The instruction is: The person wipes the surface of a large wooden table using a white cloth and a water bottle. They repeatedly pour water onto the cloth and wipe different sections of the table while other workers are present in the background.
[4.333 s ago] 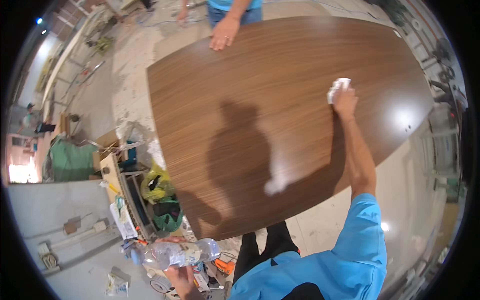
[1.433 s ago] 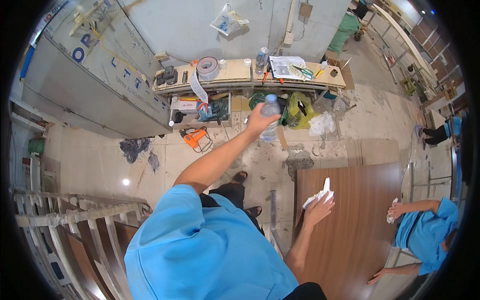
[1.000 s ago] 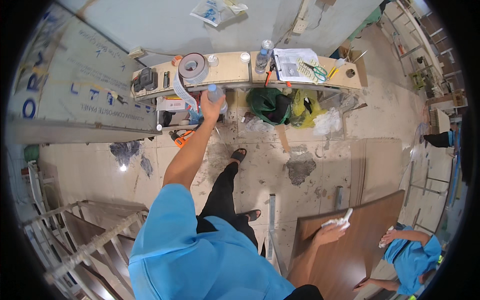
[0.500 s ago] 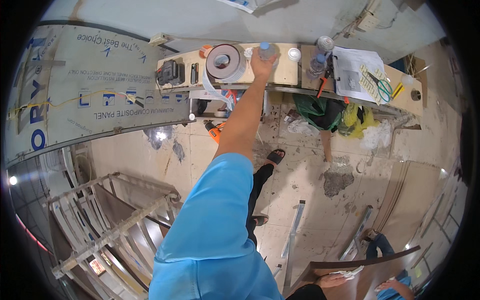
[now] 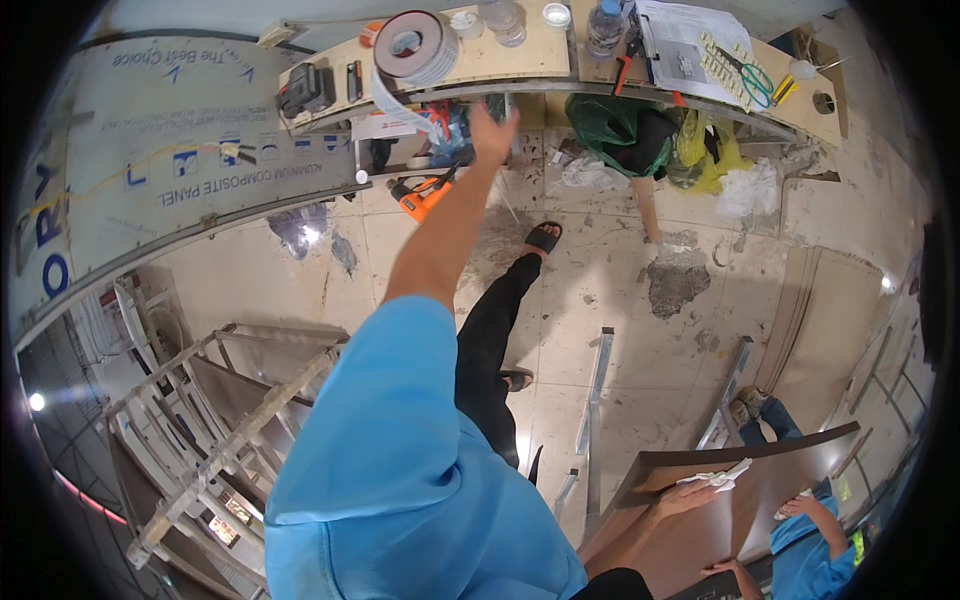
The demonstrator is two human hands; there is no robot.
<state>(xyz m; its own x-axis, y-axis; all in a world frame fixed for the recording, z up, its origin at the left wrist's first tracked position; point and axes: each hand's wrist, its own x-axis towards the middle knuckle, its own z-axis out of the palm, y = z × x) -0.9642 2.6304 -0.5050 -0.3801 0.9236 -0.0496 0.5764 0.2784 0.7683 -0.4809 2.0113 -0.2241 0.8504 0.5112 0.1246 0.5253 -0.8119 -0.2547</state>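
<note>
A narrow plywood-topped workbench [image 5: 535,62] runs along the wall, its things partly cut by the upper edge. At lower right extends a brown wood-grain tabletop [image 5: 770,488], with a co-worker in blue [image 5: 800,565] at its far side. On the bench sits a wide roll of printed strip [image 5: 435,66]; to its right stand a clear plastic bottle [image 5: 503,25] and a blue-capped bottle [image 5: 605,32], well apart. The left hand [image 5: 491,132], blurred, is released and bare near the bench's front edge. The right hand [image 5: 688,496] holds a crumpled white cloth [image 5: 729,475] against the tabletop
</note>
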